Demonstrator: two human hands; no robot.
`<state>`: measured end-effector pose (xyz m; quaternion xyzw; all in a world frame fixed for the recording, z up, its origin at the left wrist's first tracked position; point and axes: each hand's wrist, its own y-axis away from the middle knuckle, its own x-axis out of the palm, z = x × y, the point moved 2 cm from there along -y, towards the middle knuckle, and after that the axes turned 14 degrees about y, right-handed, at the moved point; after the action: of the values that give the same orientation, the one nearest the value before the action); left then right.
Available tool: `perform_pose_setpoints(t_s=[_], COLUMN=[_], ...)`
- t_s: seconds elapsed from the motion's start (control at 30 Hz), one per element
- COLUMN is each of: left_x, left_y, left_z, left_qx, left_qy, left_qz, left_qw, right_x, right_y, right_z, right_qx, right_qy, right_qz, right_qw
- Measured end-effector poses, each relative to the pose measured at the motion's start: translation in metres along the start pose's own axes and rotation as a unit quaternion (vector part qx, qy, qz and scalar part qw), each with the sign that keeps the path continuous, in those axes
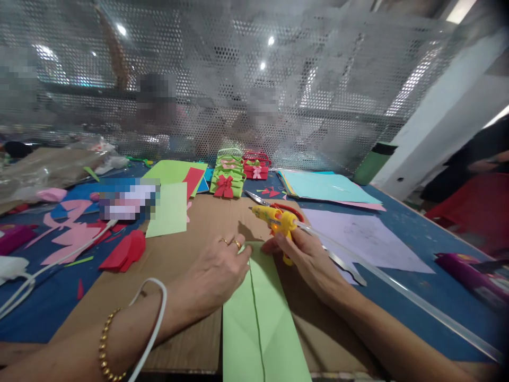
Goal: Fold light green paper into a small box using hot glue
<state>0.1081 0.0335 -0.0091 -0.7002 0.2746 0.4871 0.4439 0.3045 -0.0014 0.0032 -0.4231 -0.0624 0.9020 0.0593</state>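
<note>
A yellow hot glue gun [284, 222] is gripped in my right hand [312, 260], its nozzle pointing left and a long clear glue stick [382, 278] trailing from its back. Beneath both hands lies a folded light green paper [274, 329], with a seam running down its length. My left hand [222, 265] has its fingers bent and closed at the far end of this paper, holding its edge. Fingertips of my right hand also come close to that far end. Just behind the glue gun are scissors [256, 198] with red handles, partly hidden.
A cardboard sheet [186, 313] covers the table's middle. Small green paper bags [227, 178] and a red one [256, 168] stand at the back. Paper stacks [330, 187], pink scraps [71, 239], red pieces [125, 252], a white cable [161, 302] and a green bottle [374, 163] surround it.
</note>
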Motion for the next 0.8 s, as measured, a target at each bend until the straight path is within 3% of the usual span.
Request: perform_pose_setpoints(t_s=[0.37, 0.57, 0.67, 0.8], left_x=[0.001, -0.012, -0.014, -0.008], left_y=[0.0, 0.004, 0.005, 0.006], left_z=[-0.001, -0.007, -0.012, -0.012], left_qx=[-0.005, 0.025, 0.054, 0.045], left_qy=[-0.02, 0.043, 0.106, 0.125], left_qz=[0.017, -0.041, 0.001, 0.072], left_qw=[1.0, 0.998, 0.993, 0.989], right_x=[-0.004, -0.013, -0.018, -0.03], right_y=[0.003, 0.005, 0.005, 0.011], right_z=[0.003, 0.005, 0.009, 0.007], right_qx=[-0.007, 0.007, 0.009, 0.009], right_qy=[-0.024, -0.057, -0.062, -0.053], right_qz=[0.001, -0.044, -0.064, -0.093], right_qw=[1.0, 0.997, 0.996, 0.994])
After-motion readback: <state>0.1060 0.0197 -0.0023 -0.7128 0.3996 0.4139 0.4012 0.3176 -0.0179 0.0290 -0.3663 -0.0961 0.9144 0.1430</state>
